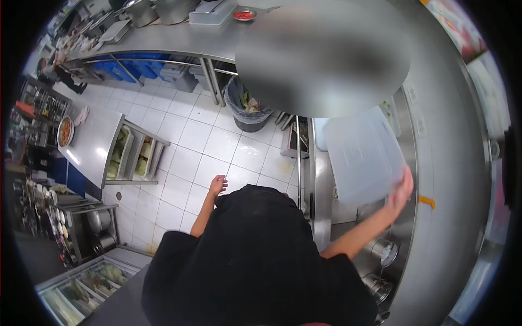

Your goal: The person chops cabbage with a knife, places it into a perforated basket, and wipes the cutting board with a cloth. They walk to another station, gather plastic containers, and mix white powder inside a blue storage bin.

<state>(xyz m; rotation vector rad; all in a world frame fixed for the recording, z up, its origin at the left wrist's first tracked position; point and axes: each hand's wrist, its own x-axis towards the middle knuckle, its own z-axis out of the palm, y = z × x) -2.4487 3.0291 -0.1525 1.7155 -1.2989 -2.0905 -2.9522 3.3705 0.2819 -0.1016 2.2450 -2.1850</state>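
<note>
Right hand (pixel 401 191) on the translucent plastic tub (pixel 359 157), gripping its near right corner, out over the steel counter (pixel 322 217)! Left hand (pixel 218 186) hangs loose above the white-tiled floor (pixel 179 146), fingers half curled. Up ahead, the lined waste bin (pixel 251 126) stands by the front edge of the long counter (pixel 163 37), and a bowl of red food (pixel 244 15) sits toward its back edge. Over left, a bowl of orange pieces (pixel 66 131) rests at the left edge of the steel table (pixel 100 144), pink cloth (pixel 81 116) beside it.

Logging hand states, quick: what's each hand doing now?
Left hand: loosely open, apparently empty.
Right hand: holding a translucent, rectangular plastic container at one end.
</note>
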